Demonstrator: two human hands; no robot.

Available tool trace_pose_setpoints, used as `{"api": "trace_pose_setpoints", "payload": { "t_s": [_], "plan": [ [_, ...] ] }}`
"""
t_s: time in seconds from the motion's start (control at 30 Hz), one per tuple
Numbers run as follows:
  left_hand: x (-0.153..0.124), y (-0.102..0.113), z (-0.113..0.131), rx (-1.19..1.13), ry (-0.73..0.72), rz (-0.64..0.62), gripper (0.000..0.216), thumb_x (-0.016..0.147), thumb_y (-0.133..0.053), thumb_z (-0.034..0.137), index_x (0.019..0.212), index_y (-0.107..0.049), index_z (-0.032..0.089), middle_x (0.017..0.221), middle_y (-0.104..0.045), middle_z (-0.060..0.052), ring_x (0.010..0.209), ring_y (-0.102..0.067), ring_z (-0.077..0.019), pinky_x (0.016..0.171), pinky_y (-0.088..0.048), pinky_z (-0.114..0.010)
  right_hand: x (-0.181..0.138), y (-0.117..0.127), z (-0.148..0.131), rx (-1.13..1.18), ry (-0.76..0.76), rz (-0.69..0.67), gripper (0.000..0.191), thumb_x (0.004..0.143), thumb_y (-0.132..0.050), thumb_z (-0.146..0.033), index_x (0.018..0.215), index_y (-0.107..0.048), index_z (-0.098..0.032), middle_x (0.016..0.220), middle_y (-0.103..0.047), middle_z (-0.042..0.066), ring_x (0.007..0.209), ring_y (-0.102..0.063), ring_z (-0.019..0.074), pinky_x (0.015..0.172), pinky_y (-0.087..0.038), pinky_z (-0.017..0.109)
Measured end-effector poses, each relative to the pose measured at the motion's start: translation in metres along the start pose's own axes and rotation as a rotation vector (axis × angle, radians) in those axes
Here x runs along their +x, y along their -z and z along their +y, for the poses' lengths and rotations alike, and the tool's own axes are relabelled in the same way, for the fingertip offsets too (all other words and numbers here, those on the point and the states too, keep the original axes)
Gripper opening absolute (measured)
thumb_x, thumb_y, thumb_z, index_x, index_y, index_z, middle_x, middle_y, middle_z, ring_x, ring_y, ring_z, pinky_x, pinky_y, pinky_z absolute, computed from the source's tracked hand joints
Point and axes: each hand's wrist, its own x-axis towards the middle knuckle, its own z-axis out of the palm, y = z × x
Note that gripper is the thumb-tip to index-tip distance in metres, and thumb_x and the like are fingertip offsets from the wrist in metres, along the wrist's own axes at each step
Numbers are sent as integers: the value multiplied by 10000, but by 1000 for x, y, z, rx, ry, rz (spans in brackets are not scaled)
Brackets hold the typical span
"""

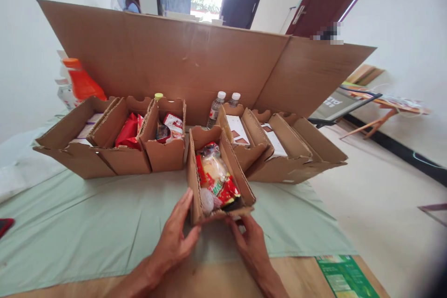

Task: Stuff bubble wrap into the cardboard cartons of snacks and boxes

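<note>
Head view | both hands — left hand (174,237), right hand (249,242) — grip snack-filled cardboard tray (240,174)

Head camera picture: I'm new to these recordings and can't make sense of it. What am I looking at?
There is no machine here: one camera worn on a person's head looks down at their two bare hands. The left hand and right hand grip the near end of a narrow open brown cardboard box filled with red snack packets. It rests on a pale green cloth. Behind stand similar cardboard boxes, two clear plastic bottles, an orange bottle and a tall cardboard sheet.
</note>
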Motion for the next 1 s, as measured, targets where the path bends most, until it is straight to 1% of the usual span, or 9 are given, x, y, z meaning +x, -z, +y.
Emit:
{"api": "trace_pose_setpoints", "payload": {
  "t_s": [0.1,0.17,0.23,0.3,0.43,0.63,0.8,0.93,1.0],
  "plan": [
    [42,14,-11,85,115,44,563,892,-548,269,1451,-519,201,1383,-658,-134,1160,-690,-270,972,-570,-411,34,-14,1,20,42,13,307,936,-488,-324,1107,-703,-187,981,-775,100,835,-737,216,778,-607,339],
    [66,21,-15,146,189,81,454,903,-535,298,1333,-621,179,1187,-745,-125,949,-731,-251,853,-584,-387,49,-22,8,19,59,27,356,933,-477,-293,1199,-682,-175,1121,-758,129,978,-734,234,904,-592,392],
    [80,25,-18,186,236,105,404,911,-545,319,1268,-658,166,1002,-773,-103,825,-721,-244,785,-565,-374,54,-27,16,16,74,31,355,931,-488,-289,1200,-689,-175,1193,-738,144,1078,-710,254,980,-566,442],
    [85,24,-21,208,279,110,416,912,-561,325,1288,-643,168,892,-768,-71,749,-707,-230,729,-539,-344,50,-31,22,12,84,33,333,927,-505,-297,1161,-710,-176,1211,-731,153,1134,-689,274,1021,-545,482],
    [88,12,-23,215,346,89,420,928,-548,276,1330,-612,176,820,-766,-45,696,-708,-210,663,-495,-295,40,-34,28,10,98,28,306,929,-512,-278,1123,-729,-186,1204,-739,139,1144,-685,268,1036,-541,479],
    [108,-7,-29,211,392,101,381,949,-540,235,1320,-611,179,877,-787,-74,790,-754,-225,713,-520,-287,38,-34,29,17,122,45,290,935,-518,-266,1125,-727,-198,1164,-755,121,1102,-704,258,994,-572,460],
    [117,-13,-35,226,415,114,396,955,-531,228,1341,-595,168,892,-784,-79,828,-753,-221,746,-525,-286,52,-5,7,48,111,84,311,967,-523,-271,1232,-672,-207,1127,-754,112,961,-730,202,887,-612,370],
    [119,-15,-34,226,411,98,429,957,-511,236,1375,-569,159,902,-774,-79,821,-740,-219,749,-518,-292,83,37,-28,75,139,207,443,965,-568,-279,1401,-544,-204,1044,-756,74,790,-718,153,772,-620,312],
    [115,-10,-29,212,396,71,478,947,-511,243,1416,-533,152,901,-774,-73,784,-727,-212,745,-521,-302,94,50,-47,67,192,238,420,971,-577,-289,1381,-560,-202,982,-758,49,765,-720,153,779,-620,318]
  ]
}}
